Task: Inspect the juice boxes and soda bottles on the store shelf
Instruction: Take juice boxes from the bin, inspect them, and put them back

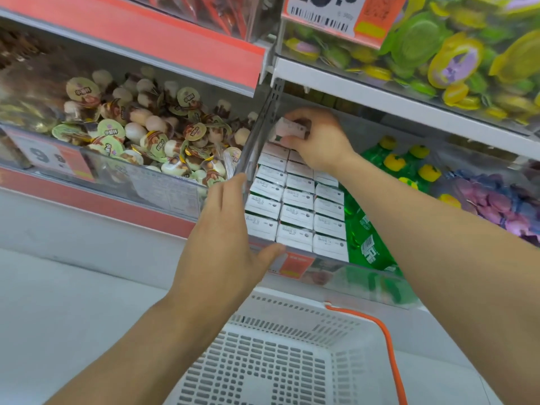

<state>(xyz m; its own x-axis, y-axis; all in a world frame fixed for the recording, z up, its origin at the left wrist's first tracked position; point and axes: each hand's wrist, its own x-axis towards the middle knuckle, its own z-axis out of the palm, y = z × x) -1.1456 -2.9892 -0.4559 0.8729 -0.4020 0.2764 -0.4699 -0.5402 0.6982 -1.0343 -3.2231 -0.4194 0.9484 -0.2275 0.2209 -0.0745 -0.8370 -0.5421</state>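
Observation:
Rows of white-topped juice boxes (296, 213) fill a clear-fronted shelf bin in the middle of the head view. My right hand (318, 141) reaches deep into the bin and grips one juice box (289, 128), lifted above the back rows. My left hand (225, 232) rests with straight fingers against the bin's left front corner, thumb along the clear front lip. Green soda bottles (394, 162) with yellow caps stand just right of the boxes, some lying flat toward the front.
A white slotted shopping basket (271, 361) with an orange handle (388, 346) sits below the shelf. Left is a bin of small pudding cups (146, 133). Purple packets (496, 200) lie at the right. The shelf above (380, 92) holds green and yellow jelly cups.

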